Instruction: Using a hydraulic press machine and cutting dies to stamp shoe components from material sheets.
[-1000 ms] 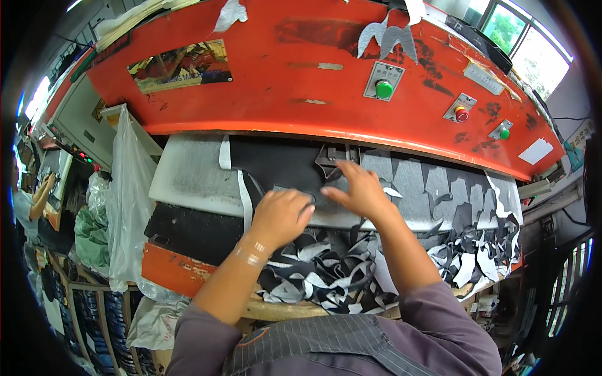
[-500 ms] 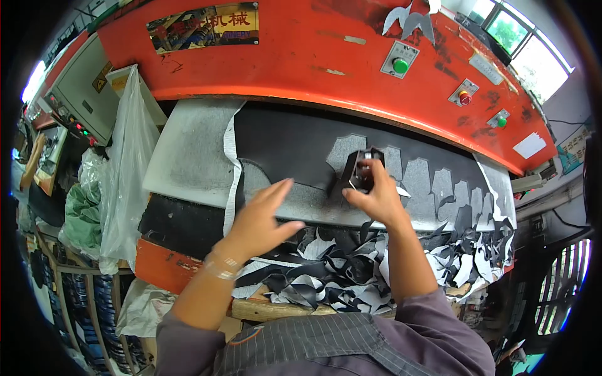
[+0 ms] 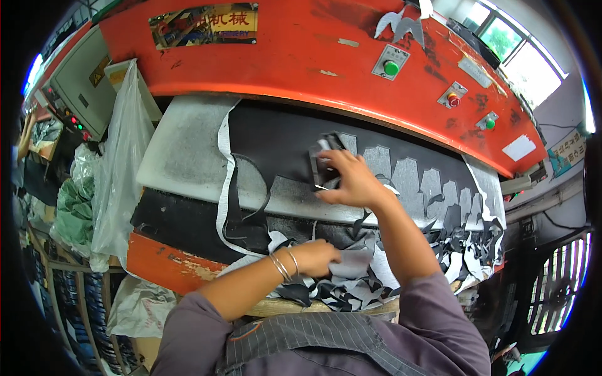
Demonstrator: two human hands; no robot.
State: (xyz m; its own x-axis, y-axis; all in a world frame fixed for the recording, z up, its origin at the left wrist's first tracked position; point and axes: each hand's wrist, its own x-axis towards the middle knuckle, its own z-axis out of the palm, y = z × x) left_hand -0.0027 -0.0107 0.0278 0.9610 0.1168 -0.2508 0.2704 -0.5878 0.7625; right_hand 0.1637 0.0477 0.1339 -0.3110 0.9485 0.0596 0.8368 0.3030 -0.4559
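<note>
My right hand is closed around a dark steel cutting die on the black sheet material. To the right of the die, a row of die-shaped cutouts bares the pale cutting board. Lower down, over the scrap heap, my left hand is closed on a thin grey piece of sheet material, blurred by motion. A curved offcut strip curls up at the sheet's left part.
The red machine beam spans the far side, with green buttons and a red button. Black and white scraps pile along the near edge. Plastic bags hang at the left.
My right hand has shifted left with the cutting die. My left hand has come down and right from above the sheet to the scraps, now with a grey piece. A strip has curled up.
</note>
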